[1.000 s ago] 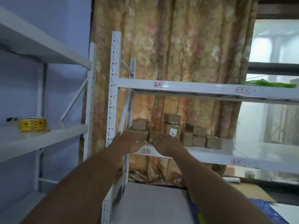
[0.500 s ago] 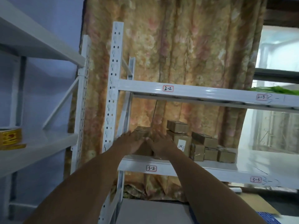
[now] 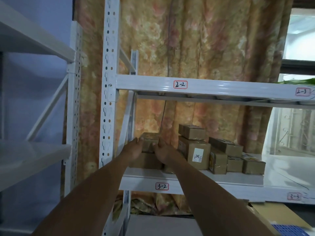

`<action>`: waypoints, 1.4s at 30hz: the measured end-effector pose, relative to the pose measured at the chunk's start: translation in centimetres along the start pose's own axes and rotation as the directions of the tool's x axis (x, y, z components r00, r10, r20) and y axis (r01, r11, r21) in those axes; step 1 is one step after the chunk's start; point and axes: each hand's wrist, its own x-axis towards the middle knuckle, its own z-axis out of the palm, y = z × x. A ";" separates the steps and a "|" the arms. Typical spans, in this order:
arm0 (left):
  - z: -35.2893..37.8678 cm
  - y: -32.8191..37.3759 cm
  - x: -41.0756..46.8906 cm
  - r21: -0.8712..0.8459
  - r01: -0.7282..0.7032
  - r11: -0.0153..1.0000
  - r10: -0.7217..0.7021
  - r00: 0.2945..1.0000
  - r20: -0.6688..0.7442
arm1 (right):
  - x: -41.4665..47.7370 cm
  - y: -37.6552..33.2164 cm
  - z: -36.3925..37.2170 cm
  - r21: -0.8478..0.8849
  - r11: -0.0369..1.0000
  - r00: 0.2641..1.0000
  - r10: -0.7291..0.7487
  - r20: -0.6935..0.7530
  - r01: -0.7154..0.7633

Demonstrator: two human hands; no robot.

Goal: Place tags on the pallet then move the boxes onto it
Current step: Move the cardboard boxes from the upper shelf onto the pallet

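From the head camera, I have both arms stretched out toward the middle of the frame, reaching onto the shelf (image 3: 196, 180) whose front beam carries the "3-2" label (image 3: 162, 186). My left hand (image 3: 132, 150) and right hand (image 3: 164, 153) bracket a small cardboard box (image 3: 150, 143) that sits on top of a larger carton (image 3: 146, 161) at the left end of the row. The left fingertips (image 3: 140, 139) curl onto the box's upper left edge; the right fingers (image 3: 160, 142) lie together along its right side. I judge this a two-handed clasp just closing, with the box not yet lifted clear, though I cannot tell how firmly it is held.

To the right of centre, more boxes (image 3: 219, 149) are stacked on the same shelf, one with a white sticker marked "30" (image 3: 197, 156).

At the lower right corner, a sliver of blue slatted plastic (image 3: 289, 229) shows, which may be the pallet; no tags can be seen on it from here, so I cannot confirm that step. As far as I can see, the moving of boxes is at an early stage, with many left.
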 end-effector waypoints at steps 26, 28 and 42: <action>0.6 4.2 -7.9 -0.716 0.134 0.685 -0.065 0.990 0.123 | -11.1 -1.8 -6.0 -0.025 0.965 0.919 -0.256 -0.299 0.261; 0.9 4.5 -8.4 -0.773 0.204 0.601 -0.101 0.978 0.180 | -13.1 -1.7 -6.6 -0.113 0.955 0.918 -0.294 -0.268 0.273; 7.6 15.2 -22.2 -0.930 0.299 0.212 0.085 0.943 0.322 | -23.4 6.7 -17.7 0.654 0.755 0.942 0.249 -0.227 -0.042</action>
